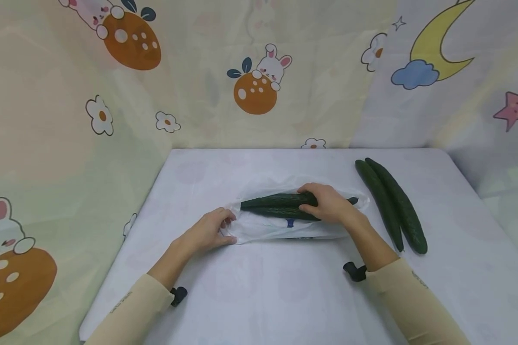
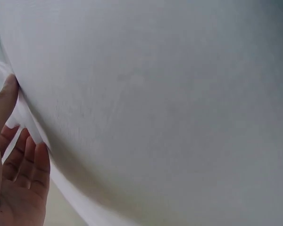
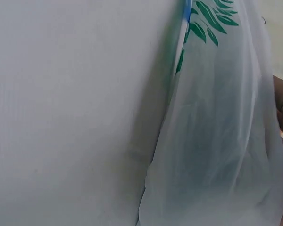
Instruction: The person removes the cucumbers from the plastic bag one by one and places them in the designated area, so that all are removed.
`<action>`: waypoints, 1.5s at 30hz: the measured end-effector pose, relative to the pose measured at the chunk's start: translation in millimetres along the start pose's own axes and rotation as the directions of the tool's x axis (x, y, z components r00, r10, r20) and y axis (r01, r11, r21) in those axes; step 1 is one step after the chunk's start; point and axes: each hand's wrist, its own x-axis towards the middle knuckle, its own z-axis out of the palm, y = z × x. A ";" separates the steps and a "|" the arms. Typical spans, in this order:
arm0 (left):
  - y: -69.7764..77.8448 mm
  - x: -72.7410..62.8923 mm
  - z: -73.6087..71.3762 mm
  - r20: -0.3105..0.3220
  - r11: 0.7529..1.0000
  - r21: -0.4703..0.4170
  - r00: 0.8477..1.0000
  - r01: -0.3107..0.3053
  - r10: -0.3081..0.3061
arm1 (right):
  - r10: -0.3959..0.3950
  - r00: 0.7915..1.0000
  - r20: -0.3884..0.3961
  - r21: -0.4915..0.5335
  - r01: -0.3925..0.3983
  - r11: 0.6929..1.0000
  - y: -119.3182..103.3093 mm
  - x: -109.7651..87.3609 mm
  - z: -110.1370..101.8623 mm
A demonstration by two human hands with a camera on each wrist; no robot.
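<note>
Two dark green cucumbers lie side by side on a white plastic bag, their left ends close to its left edge. My right hand grips them from above near their right part, fingers over the far side and thumb on the near one. At the left end of the bag, my left hand holds the thin edge, its thumb and fingers spread apart. Up close in the left wrist view, thin white film runs between the fingers. Green leaf prints show on the bag in the right wrist view, with most of the right hand hidden behind it.
Two more cucumbers lie together, slanting, on the white table to the right of my right hand. A cloth backdrop with cartoon prints stands behind the table and along its sides.
</note>
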 end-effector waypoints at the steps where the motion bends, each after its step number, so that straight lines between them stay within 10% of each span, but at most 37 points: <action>1: -0.2 0.5 -0.5 0.011 1.000 0.006 1.000 0.014 -0.014 | 0.005 1.000 0.002 0.000 -0.005 1.000 1.6 0.1 -0.9; 15: -3.5 11.8 -17.0 0.170 0.995 -0.046 0.983 0.085 -0.076 | 0.024 1.000 0.020 0.019 -0.024 1.000 12.8 3.9 -4.9; 45: -10.7 9.4 -15.3 0.148 0.987 -0.094 0.982 0.132 -0.117 | 0.024 0.998 -0.051 0.083 -0.019 0.996 12.5 -1.7 0.9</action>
